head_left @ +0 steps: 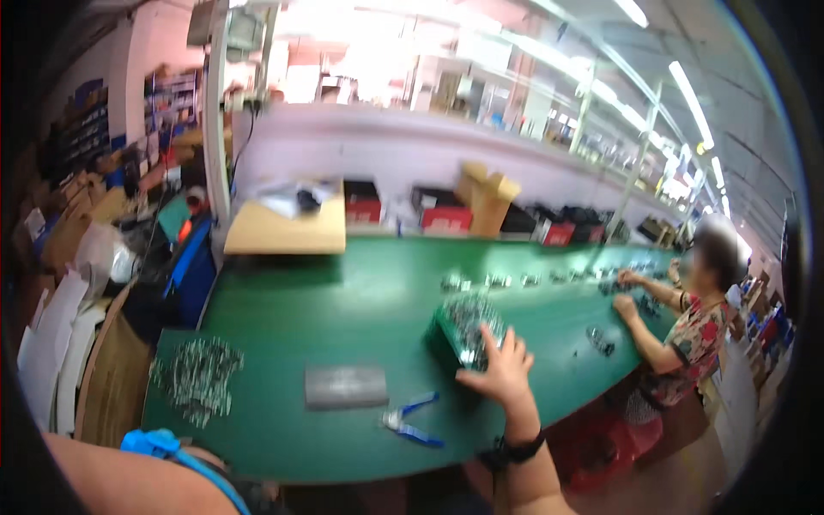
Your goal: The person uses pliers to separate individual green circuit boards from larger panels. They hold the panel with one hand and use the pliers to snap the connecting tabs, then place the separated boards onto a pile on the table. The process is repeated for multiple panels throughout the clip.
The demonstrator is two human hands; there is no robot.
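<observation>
"Where is the green bin [441,343] sitting?"

"Just beyond and to the left of the right hand [503,372], with the thumb crossing its near edge. The fingers are standing spread apart, not curling around anything; whether the tips are touching the small parts [474,312] inside, I'm not able to tell."

"And the left hand?"

"Only the left forearm [112,476] is showing; those fingers are lying out of sight, so I'm not guessing at them."

"How is the load looking?"

"I'm judging the bin stiff-walled and fairly weighty with that filling. The parts are looking light, rigid and fragile, probably snagging on one another."

"Where is the best hold offering itself?"

"For the bin, opposite walls, one of them standing left of the thumb. For a single part, its edges, so nothing small is bending."

"What else is lying around?"

"Left of the thumb, blue-handled pliers [393,419] and a grey slab [346,387]; farther left, a heap of similar-looking pieces [202,378]."
</observation>
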